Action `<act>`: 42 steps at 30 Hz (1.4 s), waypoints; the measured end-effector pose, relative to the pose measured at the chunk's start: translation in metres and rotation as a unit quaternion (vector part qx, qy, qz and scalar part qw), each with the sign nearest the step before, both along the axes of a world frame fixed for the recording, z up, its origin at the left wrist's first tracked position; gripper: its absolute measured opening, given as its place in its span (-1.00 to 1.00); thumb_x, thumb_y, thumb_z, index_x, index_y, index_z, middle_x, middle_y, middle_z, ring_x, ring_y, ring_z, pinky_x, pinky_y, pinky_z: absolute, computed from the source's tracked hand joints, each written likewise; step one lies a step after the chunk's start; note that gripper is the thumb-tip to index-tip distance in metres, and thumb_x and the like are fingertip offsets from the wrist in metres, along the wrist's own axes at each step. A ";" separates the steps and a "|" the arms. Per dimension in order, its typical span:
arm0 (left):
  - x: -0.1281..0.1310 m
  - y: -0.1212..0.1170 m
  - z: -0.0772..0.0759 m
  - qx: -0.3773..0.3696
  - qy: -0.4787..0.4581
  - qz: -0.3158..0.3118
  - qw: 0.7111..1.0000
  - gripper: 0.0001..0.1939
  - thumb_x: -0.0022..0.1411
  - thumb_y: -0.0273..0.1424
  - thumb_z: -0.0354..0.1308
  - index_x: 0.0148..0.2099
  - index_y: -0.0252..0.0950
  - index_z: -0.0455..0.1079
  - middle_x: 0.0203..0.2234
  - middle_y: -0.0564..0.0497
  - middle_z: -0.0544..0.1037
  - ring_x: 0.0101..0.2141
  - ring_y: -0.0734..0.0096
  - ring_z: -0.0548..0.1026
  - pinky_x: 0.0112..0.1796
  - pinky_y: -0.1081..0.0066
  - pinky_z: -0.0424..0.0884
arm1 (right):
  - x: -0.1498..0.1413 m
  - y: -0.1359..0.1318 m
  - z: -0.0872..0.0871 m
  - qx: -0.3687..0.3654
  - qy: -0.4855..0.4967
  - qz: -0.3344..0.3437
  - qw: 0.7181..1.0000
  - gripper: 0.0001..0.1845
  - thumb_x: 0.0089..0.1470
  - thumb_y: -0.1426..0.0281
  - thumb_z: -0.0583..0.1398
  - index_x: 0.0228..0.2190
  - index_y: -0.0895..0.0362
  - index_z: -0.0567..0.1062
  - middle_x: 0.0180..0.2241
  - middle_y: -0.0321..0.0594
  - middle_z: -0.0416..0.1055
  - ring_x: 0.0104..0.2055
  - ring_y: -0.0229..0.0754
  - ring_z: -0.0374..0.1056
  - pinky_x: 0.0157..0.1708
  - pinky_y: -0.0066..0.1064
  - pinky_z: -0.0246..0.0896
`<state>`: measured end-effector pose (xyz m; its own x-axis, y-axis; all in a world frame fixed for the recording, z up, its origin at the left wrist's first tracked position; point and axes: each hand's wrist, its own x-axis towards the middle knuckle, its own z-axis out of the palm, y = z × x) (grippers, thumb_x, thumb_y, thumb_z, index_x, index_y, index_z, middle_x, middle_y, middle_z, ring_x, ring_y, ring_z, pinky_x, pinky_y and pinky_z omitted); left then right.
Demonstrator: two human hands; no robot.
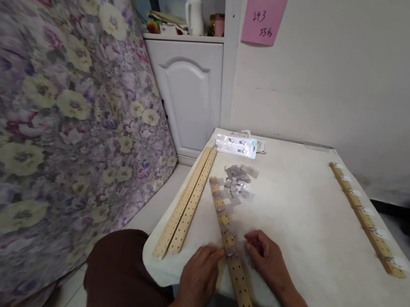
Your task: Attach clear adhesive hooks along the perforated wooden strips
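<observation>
The perforated strip (240, 286) lies between the left hand (200, 273), touching its edge, grip unclear, and the right hand (265, 257), just beside it, fingers loosely apart.

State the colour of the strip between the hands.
The strip is yellowish tan with dark holes; head view.

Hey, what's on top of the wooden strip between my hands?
Along the far part of the wooden strip sit clear plastic pieces and small shiny metal parts. They partly cover its face; its underside is hidden.
</observation>
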<state>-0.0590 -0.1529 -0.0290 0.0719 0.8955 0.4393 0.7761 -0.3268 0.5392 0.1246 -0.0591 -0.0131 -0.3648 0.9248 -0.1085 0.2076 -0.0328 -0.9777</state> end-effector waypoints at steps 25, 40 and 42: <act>-0.008 0.005 -0.006 0.075 0.065 -0.001 0.995 -0.64 0.15 -0.61 -0.10 -0.04 -0.30 0.34 -0.31 -0.10 0.46 -0.31 0.33 0.43 -0.37 0.39 0.46 | -0.021 0.134 -0.015 0.211 -0.187 -0.164 0.945 -0.86 -0.11 0.28 0.20 -0.51 0.09 0.46 -0.43 -0.30 0.32 -0.42 -0.21 0.24 -0.41 -0.40 0.05; -0.004 0.002 -0.004 0.035 0.022 0.001 0.999 -0.59 0.12 -0.67 -0.11 -0.03 -0.28 0.33 -0.25 -0.10 0.41 -0.22 0.30 0.39 -0.26 0.33 0.43 | 0.005 0.089 -0.015 0.056 0.069 -0.163 0.983 -0.68 -0.06 0.15 0.20 -0.35 0.11 0.33 -0.61 -0.36 0.39 -0.58 -0.21 0.40 -0.58 -0.42 0.29; -0.003 0.002 -0.004 0.029 0.019 -0.003 0.999 -0.59 0.12 -0.67 -0.10 -0.03 -0.28 0.33 -0.25 -0.10 0.40 -0.21 0.30 0.38 -0.24 0.31 0.42 | 0.012 0.079 -0.016 0.037 0.094 -0.166 0.981 -0.62 -0.14 0.16 0.26 -0.33 0.13 0.35 -0.57 -0.34 0.40 -0.56 -0.21 0.42 -0.57 -0.43 0.30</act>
